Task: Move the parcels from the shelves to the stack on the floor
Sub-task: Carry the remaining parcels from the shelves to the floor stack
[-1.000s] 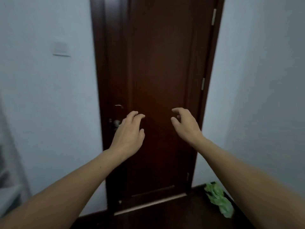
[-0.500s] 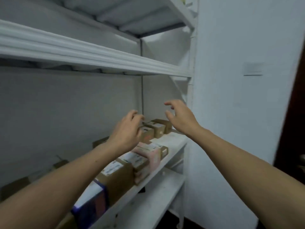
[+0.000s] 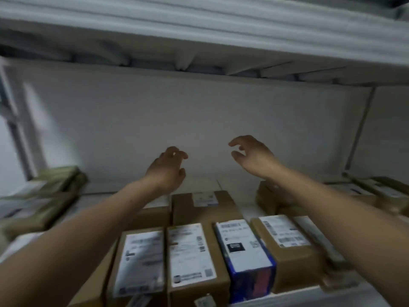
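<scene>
Left hand (image 3: pixel 167 171) and right hand (image 3: pixel 254 158) hover empty and loosely curled mid-frame; we judge them spaced to flank the parcel (image 3: pixel 199 212) below

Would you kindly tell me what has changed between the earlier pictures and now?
The view swung from the brown door to face the shelf and its parcels. The left hand and right hand stay raised over them, fingers loosely curled, holding nothing.
</scene>
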